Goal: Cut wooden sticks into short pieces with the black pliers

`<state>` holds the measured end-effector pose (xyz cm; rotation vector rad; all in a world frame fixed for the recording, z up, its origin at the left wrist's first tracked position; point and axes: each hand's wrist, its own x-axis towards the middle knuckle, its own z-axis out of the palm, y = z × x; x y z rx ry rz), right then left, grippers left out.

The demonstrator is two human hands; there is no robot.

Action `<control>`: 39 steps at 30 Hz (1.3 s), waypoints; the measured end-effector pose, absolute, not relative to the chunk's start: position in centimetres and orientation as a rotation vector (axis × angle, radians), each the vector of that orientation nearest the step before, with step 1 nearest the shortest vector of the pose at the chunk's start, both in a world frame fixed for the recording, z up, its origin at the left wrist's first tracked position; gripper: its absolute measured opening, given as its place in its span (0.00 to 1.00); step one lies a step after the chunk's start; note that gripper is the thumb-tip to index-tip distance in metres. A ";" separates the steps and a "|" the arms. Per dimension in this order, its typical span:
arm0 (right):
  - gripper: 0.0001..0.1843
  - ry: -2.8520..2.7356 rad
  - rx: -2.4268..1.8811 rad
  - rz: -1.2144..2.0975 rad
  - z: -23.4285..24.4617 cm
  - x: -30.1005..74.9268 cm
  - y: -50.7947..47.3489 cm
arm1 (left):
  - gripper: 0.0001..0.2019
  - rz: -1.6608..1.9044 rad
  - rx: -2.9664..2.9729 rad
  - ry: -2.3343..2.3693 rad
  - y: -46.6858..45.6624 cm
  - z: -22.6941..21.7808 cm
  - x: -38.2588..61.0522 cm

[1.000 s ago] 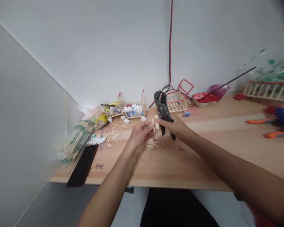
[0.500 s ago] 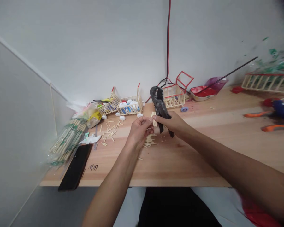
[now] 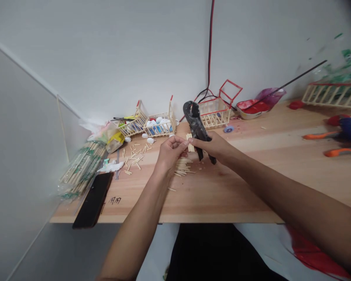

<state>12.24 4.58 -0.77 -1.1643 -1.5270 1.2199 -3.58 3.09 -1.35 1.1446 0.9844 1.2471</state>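
Nearest, flat black rectangular slab (image 3: pixel 93 205) overhanging front left corner of pale wooden bench (image 3: pixel 251 183). Just beyond, left hand (image 3: pixel 169 153) raised above bench, fingers curled, thumb and forefinger pinched on something small, too small to identify. Right hand (image 3: pixel 215 146) touching left at fingertips, wrapped firmly around handles of dark metal pliers (image 3: pixel 197 128), pliers head tilted up and away. Short row of joined pale wooden sticks (image 3: pixel 190 142) showing between the two hands; unclear which hand holds it. Under the hands, loose pile of cut pale wooden stick pieces (image 3: pixel 183 168) on bench. Further left, scattered stick offcuts (image 3: pixel 134 156) and bundled long sticks in clear wrap (image 3: pixel 78 171). Against wall, small stick-built baskets holding white and blue caps (image 3: pixel 155 125), red-edged stick basket (image 3: pixel 215 113), bowl of red paint (image 3: pixel 250 108). Far right, orange and blue tool (image 3: pixel 339 136), blurred.
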 end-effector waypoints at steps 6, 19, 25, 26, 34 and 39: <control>0.22 -1.538 -1.159 1.197 -0.9 12.2 4.6 | 0.21 1.258 1.154 0.999 3.1 -1.4 -3.6; 0.23 -1.594 -1.142 1.156 -1.0 12.2 4.4 | 0.22 1.248 1.157 0.987 3.2 -1.5 -3.7; 0.20 -1.582 -1.167 1.086 -0.7 12.6 4.8 | 0.20 1.264 1.152 1.003 2.9 -1.0 -3.6; 0.19 -1.576 -1.200 1.068 -0.5 12.9 4.9 | 0.18 1.261 1.178 1.016 2.9 -0.9 -3.7; 0.18 -1.396 -1.302 0.840 0.9 15.9 6.5 | 0.07 0.943 1.984 1.506 2.9 -1.7 -6.4; 0.17 -1.347 -1.299 0.899 0.6 15.8 6.7 | 0.08 0.724 2.227 1.548 2.6 -2.1 -6.8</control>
